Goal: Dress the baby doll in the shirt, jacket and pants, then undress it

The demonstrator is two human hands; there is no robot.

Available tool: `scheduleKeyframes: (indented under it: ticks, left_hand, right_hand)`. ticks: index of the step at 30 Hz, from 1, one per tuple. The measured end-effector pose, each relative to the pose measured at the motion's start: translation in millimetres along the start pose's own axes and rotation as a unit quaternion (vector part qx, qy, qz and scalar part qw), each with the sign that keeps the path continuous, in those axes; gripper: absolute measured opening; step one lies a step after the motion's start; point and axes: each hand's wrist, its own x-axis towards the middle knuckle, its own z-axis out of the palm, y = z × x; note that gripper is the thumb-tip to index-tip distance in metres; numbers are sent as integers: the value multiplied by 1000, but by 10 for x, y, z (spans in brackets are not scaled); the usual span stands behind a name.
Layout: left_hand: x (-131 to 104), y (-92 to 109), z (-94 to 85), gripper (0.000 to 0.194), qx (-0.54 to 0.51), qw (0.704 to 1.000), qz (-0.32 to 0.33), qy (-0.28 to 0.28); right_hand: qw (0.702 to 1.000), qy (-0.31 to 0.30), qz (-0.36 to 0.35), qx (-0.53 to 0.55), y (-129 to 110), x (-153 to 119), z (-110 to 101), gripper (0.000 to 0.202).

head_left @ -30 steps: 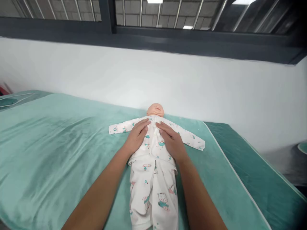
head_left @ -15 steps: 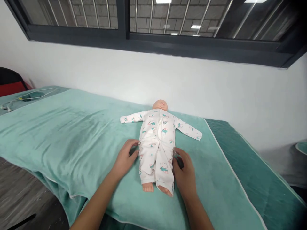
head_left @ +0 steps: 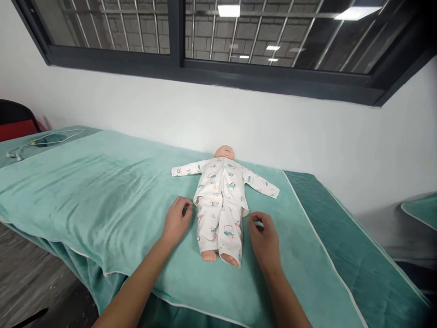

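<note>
A baby doll [head_left: 224,152] lies on its back on the green sheet [head_left: 129,200], arms spread and feet toward me. It wears a white patterned top [head_left: 221,180] whose hem hangs over matching trousers [head_left: 229,230]; bare toes show at the cuffs. My left hand [head_left: 178,217] is beside the hem on the left, thumb and fingertips curled close together. On the other side, my right hand [head_left: 262,232] hovers near the hem's right corner, its thumb and forefinger nearly meeting. Whether either hand pinches a bit of cloth is too small to tell.
A white wall [head_left: 143,109] with a dark-framed window [head_left: 175,64] rises behind the bed. A white cord [head_left: 51,136] lies at the far left near a red and black chair [head_left: 15,120]. Darker green cloth [head_left: 327,214] covers the right side.
The top's hem now lies flared over the trousers' waist, where it was bunched. Both hands have drawn slightly away from the doll's sides. The view has tilted up a little.
</note>
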Motion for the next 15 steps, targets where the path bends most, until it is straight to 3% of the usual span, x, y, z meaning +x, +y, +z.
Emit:
scheduleKeyframes:
  ticks: [3, 6, 10, 15]
  left_hand:
    - [-360, 90, -36, 10, -82, 995, -10, -58]
    - [-771, 190, -22, 21, -89, 988, 8, -122]
    - [-1064, 302, 62, 36, -26, 995, 14, -95]
    - [-1060, 384, 101, 28, -30, 997, 15, -74]
  right_hand:
    - [987, -76, -138, -11, -199, -288, -59, 24]
    - [953, -177, -238, -69, -401, -577, -41, 33]
    - [939, -201, -239, -142, -537, -713, 95, 29]
    - [944, -170, -243, -142, -609, -670, 198, 17]
